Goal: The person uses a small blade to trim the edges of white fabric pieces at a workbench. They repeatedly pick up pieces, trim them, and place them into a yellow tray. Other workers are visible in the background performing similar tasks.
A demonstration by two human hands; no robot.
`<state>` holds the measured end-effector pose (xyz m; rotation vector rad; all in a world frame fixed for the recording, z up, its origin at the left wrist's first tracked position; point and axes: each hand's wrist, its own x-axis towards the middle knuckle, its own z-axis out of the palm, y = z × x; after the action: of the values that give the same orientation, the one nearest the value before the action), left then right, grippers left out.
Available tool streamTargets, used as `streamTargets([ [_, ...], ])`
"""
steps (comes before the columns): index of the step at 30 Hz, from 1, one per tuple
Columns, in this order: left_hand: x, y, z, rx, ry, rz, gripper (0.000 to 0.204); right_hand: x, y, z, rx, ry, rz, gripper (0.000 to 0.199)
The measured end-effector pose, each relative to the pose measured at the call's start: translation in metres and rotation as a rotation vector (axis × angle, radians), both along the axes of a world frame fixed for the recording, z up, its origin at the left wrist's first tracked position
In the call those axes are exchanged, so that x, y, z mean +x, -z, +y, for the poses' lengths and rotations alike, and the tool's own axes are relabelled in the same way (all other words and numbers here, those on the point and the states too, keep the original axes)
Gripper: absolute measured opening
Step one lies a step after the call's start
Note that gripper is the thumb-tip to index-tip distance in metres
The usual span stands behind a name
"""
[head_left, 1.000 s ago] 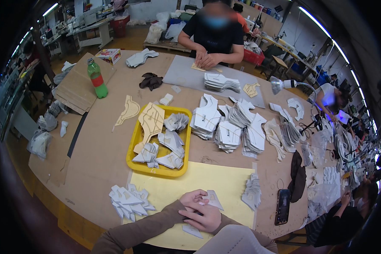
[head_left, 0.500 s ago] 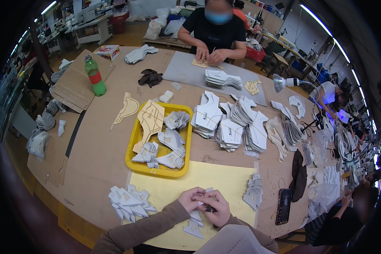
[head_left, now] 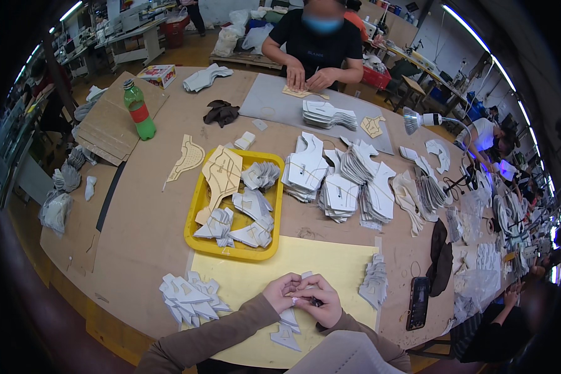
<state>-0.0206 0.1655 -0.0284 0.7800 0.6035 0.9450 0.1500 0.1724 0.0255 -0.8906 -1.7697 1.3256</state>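
Above a yellow sheet (head_left: pixel 243 277) at the table's near edge, my left hand (head_left: pixel 280 293) and my right hand (head_left: pixel 321 302) meet with curled fingers. Something small and dark shows in my right hand, its kind hidden by the fingers. A tiny pale bit sits where the fingertips come together; it is too small to name. Under and just in front of my hands lie a few grey-white cut pieces (head_left: pixel 285 338). To the left is a loose pile of similar pointed pieces (head_left: pixel 190 299); an overlapping row of pieces (head_left: pixel 374 282) lies to the right.
Beyond the sheet stands a yellow tray (head_left: pixel 265 254) holding bundled pieces and a tan template (head_left: pixel 223 171). Stacks of white cut pieces (head_left: pixel 305 163) fill the middle. A phone (head_left: pixel 418 303) lies right, a green bottle (head_left: pixel 139 112) stands left. Across the table a person (head_left: pixel 318 53) works.
My right hand has turned slightly and its fingers have shifted, so less of the dark thing shows. Both hands stay in nearly the same place. The person opposite has moved their hands a little.
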Motion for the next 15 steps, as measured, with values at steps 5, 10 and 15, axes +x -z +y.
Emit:
streamTargets([
  [5, -0.002, 0.000, 0.002, -0.008, 0.045, 0.006, 0.035, -0.001, 0.001, 0.002, 0.044, -0.037, -0.024, 0.020],
  [10, 0.002, 0.001, 0.001, -0.006, -0.012, 0.095, 0.041, -0.004, 0.007, -0.002, 0.016, 0.048, 0.033, 0.023],
  [15, 0.003, -0.002, 0.001, 0.036, -0.039, 0.094, 0.042, -0.003, 0.012, -0.010, 0.251, 0.103, -0.013, 0.020],
])
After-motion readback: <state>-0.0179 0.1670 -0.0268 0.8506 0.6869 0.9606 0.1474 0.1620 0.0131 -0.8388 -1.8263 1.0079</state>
